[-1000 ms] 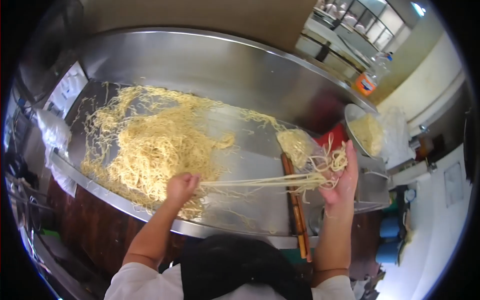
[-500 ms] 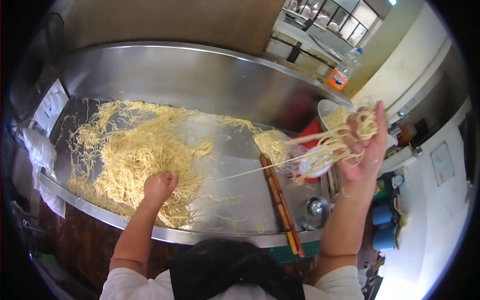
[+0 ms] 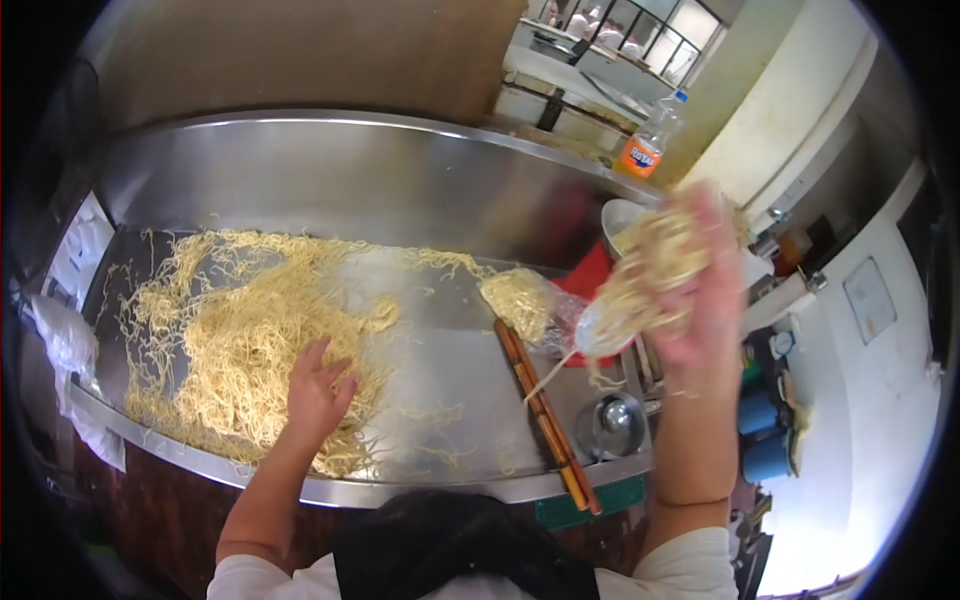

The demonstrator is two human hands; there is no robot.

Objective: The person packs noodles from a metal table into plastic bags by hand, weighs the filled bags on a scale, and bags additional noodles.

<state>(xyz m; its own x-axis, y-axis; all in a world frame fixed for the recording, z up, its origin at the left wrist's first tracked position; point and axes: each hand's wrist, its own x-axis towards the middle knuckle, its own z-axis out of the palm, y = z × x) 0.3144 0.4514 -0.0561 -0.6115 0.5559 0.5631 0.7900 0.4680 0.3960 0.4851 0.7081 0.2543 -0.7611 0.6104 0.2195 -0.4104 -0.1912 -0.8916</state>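
A large heap of yellow noodles covers the left part of the metal worktop. My left hand is at the heap's right side, fingers apart and holding nothing. My right hand, smeared by motion, is raised on the right with a bunch of noodles in its grip. A few strands dangle below that bunch. Behind it, partly covered, are a red object and a pale bowl. A clear plastic bag of noodles lies to the left of them.
Two wooden sticks lie across the front edge, beside a metal bowl. A raised metal back wall borders the worktop. An orange-labelled bottle stands behind it. White plastic bags hang at the left end.
My left hand has gone from closed fingers to spread ones. The long strand that stretched left from my right hand now hangs short below the bunch. The view has shifted slightly.
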